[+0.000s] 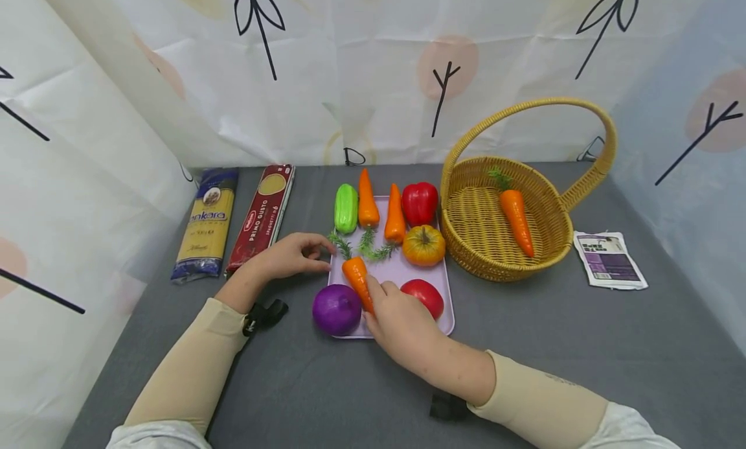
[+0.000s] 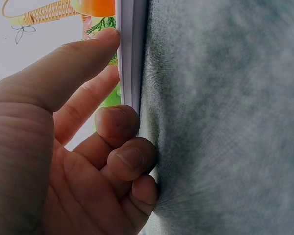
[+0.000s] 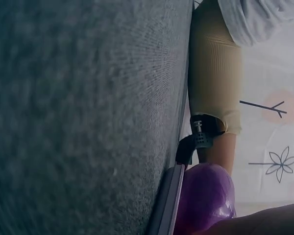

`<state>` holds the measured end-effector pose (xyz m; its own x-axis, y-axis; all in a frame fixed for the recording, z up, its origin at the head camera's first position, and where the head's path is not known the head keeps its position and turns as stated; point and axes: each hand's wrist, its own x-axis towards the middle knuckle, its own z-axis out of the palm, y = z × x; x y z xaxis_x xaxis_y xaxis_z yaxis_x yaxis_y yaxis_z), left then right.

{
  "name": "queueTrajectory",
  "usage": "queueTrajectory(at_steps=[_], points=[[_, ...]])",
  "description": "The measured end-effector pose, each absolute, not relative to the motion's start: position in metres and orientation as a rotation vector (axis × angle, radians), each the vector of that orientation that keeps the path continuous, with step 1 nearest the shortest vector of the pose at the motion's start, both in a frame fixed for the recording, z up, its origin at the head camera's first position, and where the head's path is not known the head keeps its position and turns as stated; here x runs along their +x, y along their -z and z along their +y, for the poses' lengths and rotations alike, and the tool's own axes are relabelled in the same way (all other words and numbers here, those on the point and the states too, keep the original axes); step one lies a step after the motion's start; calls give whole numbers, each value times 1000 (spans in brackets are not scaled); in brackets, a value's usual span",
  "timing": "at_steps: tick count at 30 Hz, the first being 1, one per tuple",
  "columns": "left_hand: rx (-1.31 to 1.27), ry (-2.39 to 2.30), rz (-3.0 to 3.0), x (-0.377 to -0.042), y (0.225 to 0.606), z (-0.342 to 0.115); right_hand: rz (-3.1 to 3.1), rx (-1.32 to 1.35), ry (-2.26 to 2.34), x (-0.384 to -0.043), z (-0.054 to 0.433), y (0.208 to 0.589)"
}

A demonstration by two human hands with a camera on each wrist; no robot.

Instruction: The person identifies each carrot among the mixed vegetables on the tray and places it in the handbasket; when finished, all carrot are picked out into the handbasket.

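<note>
On the lilac tray (image 1: 387,271), my right hand (image 1: 408,322) holds a carrot (image 1: 357,280) by its lower end, its leafy top pointing away from me. The right fingertips are partly hidden. At the tray's left rim (image 2: 130,58) is my left hand (image 1: 291,254), thumb and index finger extended to the rim and the other fingers loosely curled. A purple onion (image 1: 337,310) lies at the tray's near left corner, and a tomato (image 1: 425,298) beside my right hand. Farther back are a cucumber (image 1: 346,209), two more carrots (image 1: 367,199), a red bell pepper (image 1: 419,203) and a small pumpkin (image 1: 423,245).
A wicker basket (image 1: 466,258) with a tall handle stands right of the tray, one carrot (image 1: 517,222) inside. Beyond it lies a white and purple packet (image 1: 610,261). Two pasta packs, one yellow-blue (image 1: 205,225) and one red (image 1: 260,219), lie at the left.
</note>
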<state>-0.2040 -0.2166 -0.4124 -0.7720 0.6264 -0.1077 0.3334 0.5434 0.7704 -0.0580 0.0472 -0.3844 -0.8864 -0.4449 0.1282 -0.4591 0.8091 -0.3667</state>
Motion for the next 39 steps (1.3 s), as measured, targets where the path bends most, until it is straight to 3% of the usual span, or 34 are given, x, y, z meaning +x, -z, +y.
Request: queueTrajectory(at_steps=[21, 39], points=[[795, -1092, 2409, -205, 415, -218, -2855, 749, -507, -58, 51, 379], [787, -1082, 2414, -205, 412, -218, -2703, 668, -558, -55, 74, 337]])
